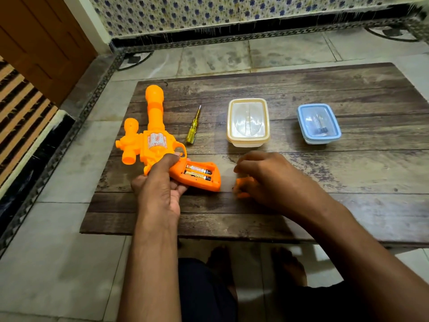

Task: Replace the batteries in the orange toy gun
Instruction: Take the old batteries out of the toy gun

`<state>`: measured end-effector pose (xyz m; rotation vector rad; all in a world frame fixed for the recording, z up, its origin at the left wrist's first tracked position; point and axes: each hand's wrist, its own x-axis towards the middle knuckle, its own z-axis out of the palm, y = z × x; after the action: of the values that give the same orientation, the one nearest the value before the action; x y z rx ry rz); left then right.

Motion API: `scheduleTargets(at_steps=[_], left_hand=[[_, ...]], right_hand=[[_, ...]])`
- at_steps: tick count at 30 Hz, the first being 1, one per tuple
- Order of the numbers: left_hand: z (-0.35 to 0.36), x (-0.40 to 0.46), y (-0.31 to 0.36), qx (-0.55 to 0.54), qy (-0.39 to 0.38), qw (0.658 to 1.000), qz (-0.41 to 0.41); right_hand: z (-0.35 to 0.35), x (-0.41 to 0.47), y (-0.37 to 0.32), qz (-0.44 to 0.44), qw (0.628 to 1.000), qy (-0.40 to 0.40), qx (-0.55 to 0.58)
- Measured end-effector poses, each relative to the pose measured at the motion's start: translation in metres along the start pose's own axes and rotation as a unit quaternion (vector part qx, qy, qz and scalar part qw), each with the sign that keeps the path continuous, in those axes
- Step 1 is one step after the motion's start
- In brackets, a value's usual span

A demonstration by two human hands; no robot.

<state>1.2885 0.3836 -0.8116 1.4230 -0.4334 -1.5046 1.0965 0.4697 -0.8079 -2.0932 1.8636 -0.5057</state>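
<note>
Our left hand [160, 182] clasped around the orange toy gun [153, 140] grip, two batteries [198, 173] exposed, our right hand [267, 180] curled over a blurred orange piece [241, 185] on the table [325, 205]

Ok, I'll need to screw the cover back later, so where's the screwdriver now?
The yellow-handled screwdriver lies on the wooden table, between the orange toy gun and the cream-lidded container.

Blurred orange piece [242, 185] sits half-hidden under the right hand [267, 180].
</note>
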Motion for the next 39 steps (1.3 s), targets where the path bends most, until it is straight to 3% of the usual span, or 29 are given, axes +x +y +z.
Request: scheduleTargets(at_steps=[4,15,22,35,39], left_hand=[[-0.001,-0.001,0.000,-0.004,0.014,1.000,0.015],[-0.014,0.005,0.005,0.013,0.043,0.997,0.066],[-0.011,0.002,0.004,0.023,0.044,0.996,0.068],[-0.011,-0.001,0.010,0.015,0.040,0.997,0.069],[-0.014,0.001,0.014,0.018,0.040,0.997,0.070]], right_hand=[[0.010,0.021,-0.014,-0.023,0.997,0.071,0.026],[0.037,0.094,-0.032,0.005,0.994,0.074,0.083],[0.043,0.112,-0.039,0.070,0.995,-0.026,0.061],[0.035,0.093,-0.053,0.056,0.991,0.067,-0.101],[0.026,0.079,-0.057,0.032,0.994,0.074,-0.079]])
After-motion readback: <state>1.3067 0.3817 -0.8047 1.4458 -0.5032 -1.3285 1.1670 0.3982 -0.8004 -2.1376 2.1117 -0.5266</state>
